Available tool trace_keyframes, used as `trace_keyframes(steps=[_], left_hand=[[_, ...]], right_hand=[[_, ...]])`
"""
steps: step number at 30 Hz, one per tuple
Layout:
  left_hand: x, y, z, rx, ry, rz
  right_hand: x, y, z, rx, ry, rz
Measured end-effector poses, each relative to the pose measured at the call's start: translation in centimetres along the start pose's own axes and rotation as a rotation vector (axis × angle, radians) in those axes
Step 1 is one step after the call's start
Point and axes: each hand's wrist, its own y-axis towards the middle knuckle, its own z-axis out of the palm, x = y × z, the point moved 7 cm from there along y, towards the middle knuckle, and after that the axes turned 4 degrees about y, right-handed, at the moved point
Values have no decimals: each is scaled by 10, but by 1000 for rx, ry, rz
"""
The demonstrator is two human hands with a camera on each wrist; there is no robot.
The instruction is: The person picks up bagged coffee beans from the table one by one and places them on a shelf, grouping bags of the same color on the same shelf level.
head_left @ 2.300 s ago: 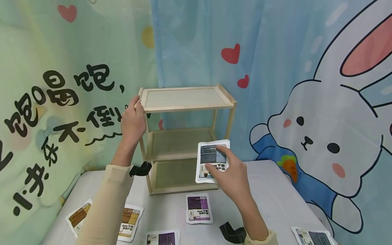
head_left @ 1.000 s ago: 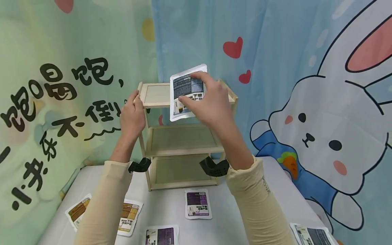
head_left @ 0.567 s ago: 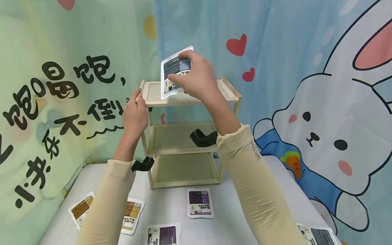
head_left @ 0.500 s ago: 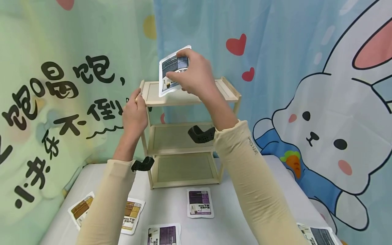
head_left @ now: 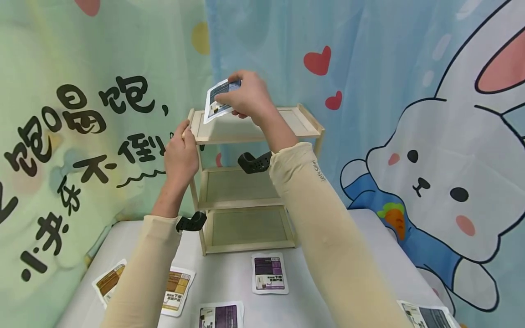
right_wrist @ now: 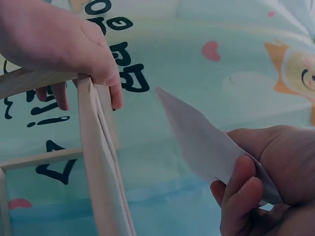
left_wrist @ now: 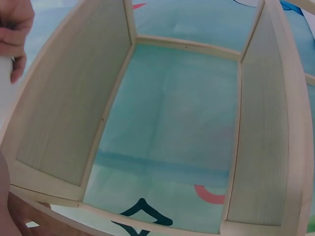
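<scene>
Overhead, right hand (head_left: 246, 95) fingers pinch a pouch (head_left: 216, 104) above the rack (head_left: 299, 125), left hand (head_left: 182, 152) gripping it.

Table and rack

A grey table (head_left: 369, 255) carries a 3-tier wooden rack (head_left: 246, 182) and 5 flat sachets (head_left: 269, 272) (2 brown-labelled, 2 purple, 1 dark at the right edge).

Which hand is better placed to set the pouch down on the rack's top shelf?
Right. The right hand already pinches the pouch just above the top shelf, while the left hand grips the rack's corner.
</scene>
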Motion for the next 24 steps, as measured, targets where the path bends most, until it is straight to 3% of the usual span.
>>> trace_keyframes(steps=[7,24], left_hand=[[0,-1,-2,9,1,8],[3,2,-2,3,6,14]], right_hand=[[-10,8,13,44,36,70],[-24,21,40,117,46,77]])
